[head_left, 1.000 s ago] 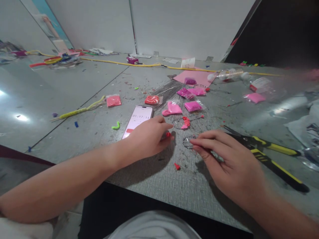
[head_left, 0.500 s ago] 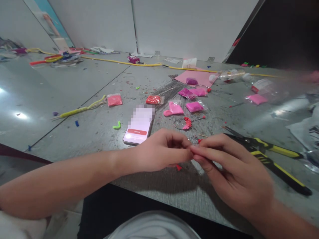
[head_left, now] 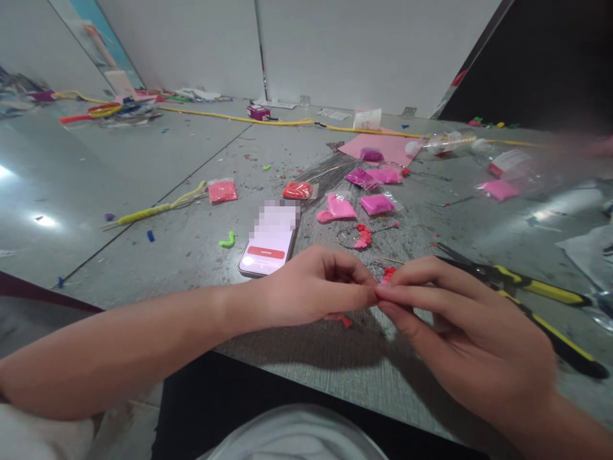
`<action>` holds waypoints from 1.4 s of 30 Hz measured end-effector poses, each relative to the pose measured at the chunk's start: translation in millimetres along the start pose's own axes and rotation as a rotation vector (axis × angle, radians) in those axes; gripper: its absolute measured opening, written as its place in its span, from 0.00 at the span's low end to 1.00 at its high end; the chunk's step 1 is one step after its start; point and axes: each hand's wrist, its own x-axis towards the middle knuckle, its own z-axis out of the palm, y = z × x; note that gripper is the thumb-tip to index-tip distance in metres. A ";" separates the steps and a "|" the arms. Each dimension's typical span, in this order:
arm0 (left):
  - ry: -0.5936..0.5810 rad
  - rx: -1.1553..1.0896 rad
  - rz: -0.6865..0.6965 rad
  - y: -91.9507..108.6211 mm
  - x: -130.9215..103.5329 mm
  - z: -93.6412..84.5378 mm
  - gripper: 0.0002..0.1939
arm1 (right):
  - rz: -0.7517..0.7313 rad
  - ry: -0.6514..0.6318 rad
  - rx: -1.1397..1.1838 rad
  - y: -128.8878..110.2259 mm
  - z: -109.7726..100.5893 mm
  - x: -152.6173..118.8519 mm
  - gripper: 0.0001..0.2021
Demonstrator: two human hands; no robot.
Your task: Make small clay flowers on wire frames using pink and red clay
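My left hand [head_left: 325, 284] and my right hand [head_left: 474, 326] meet above the near part of the table, thumb and fingertips pinched together. What they pinch is too small and covered to make out. Just behind the right fingertips, a wire piece with red and pink clay [head_left: 389, 275] shows in part. A red bit [head_left: 346, 322] pokes out beneath my left hand. Farther back lies a round wire frame with red and pink clay pieces [head_left: 363, 236]. Left of it is a phone [head_left: 268, 246] with a lit screen.
Yellow-and-black pliers [head_left: 541, 284] lie to the right. Behind the phone are an orange-red clay packet [head_left: 297, 190], pink clay [head_left: 338, 208], several more packets and a bundle of thin wires [head_left: 325, 176]. A yellow cord [head_left: 230, 116] runs along the back; clear bottles [head_left: 447, 143] lie at right.
My right hand has shifted slightly right and its wrist has turned a little. More of the red and pink clay behind its fingertips shows. Both hands remain pinched together.
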 end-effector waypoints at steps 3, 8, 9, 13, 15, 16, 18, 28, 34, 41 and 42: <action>0.027 0.135 0.087 0.4 -1.4 1.0 0.04 | 0.088 -0.007 0.032 -0.1 -1.4 -0.1 0.08; 0.084 0.527 0.397 -0.5 -2.8 0.8 0.05 | 0.279 0.000 0.184 -1.4 0.0 4.0 0.02; 0.098 0.610 0.477 -1.1 -2.9 0.2 0.05 | 0.332 -0.015 0.233 -1.5 0.8 5.0 0.02; 0.113 0.840 0.670 -3.0 -3.6 -3.0 0.06 | 0.530 -0.077 0.440 0.1 2.6 6.5 0.05; 0.127 0.871 0.681 -2.5 -4.2 -4.1 0.07 | 0.605 -0.087 0.520 2.2 2.0 5.1 0.07; 0.140 0.873 0.679 -1.8 -4.4 -4.4 0.07 | 0.637 -0.089 0.554 3.4 1.4 4.2 0.08; 0.160 0.868 0.665 0.2 -4.6 -4.3 0.07 | 0.684 -0.090 0.616 5.3 -0.1 2.1 0.09; 0.032 0.950 0.467 7.8 -3.9 -12.1 0.06 | 0.659 -0.048 0.706 9.9 -1.3 -3.4 0.10; -0.196 1.219 0.335 6.2 -5.6 -23.8 0.17 | 0.689 -0.032 0.679 13.2 -3.7 -4.8 0.10; -0.267 1.239 0.302 -1.4 -3.9 -21.0 0.10 | 0.632 -0.041 0.671 9.2 -6.1 -3.3 0.11; -0.263 1.240 0.306 -3.3 -3.3 -20.6 0.10 | 0.628 -0.040 0.668 9.1 -6.0 -3.1 0.11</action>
